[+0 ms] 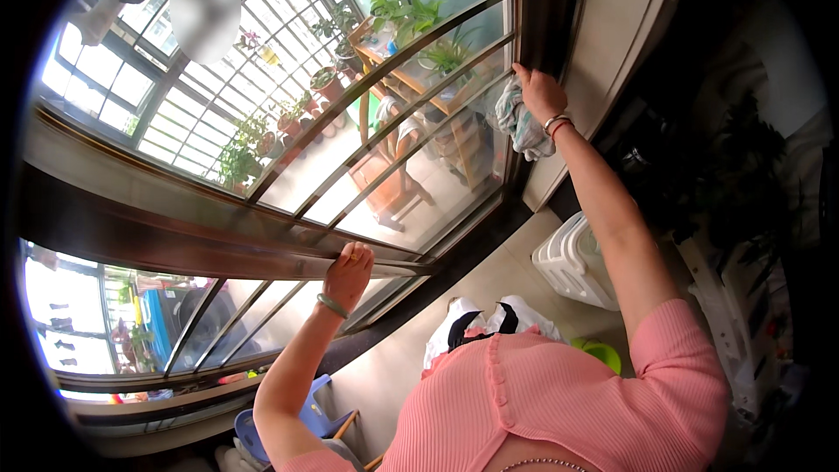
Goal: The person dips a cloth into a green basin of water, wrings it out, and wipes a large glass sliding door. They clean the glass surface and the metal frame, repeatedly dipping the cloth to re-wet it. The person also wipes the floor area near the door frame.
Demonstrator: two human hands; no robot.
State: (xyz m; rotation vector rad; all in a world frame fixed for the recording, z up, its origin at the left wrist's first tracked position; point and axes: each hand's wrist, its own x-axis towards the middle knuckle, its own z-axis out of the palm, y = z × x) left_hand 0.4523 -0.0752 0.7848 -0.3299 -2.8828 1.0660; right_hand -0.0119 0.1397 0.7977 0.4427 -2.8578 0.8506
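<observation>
Pink top [542, 393], bottom centre; our right grip [542, 98] clutches cloth [524, 129], left grip [348, 278] the door edge [393, 267]; work seems underway, extent unclear.

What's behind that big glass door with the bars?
Through the glass door you can see potted plants, a wooden stand and a brown seat. The bars hide thin strips, and you can't see what's behind the cloth in the right hand.

A pale cloth [529, 142], marked with muted blue-green, is crumpled into loose folds beside the right end of a barred glass door [404, 122]; whether it touches the pane is hard to tell. The door stands upright, its transparent panes crossed by several parallel brown metallic bars.
</observation>
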